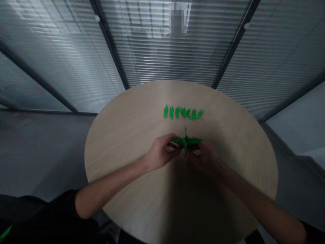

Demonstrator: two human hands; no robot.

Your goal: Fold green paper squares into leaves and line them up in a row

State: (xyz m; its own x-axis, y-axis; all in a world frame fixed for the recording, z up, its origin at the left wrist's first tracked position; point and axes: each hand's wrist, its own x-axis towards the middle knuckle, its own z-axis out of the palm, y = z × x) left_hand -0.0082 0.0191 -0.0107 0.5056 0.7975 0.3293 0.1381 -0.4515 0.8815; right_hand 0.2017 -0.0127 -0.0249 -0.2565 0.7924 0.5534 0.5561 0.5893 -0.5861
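Observation:
A green folded paper crane [187, 141] is held just above the round wooden table [132, 135], near its middle. My left hand [159, 154] pinches the crane's left wing with closed fingers. My right hand [207, 157] grips its right side and underside, fingers curled. One pointed tip of the crane sticks up, another points down between my hands. Beyond it lies a row of several folded green paper pieces [182, 112] on the tabletop.
The table's far edge sits close to glass walls with horizontal blinds [162, 51] and dark frames. Grey floor [38, 152] lies to the left and right of the table. My dark sleeves show at the bottom corners.

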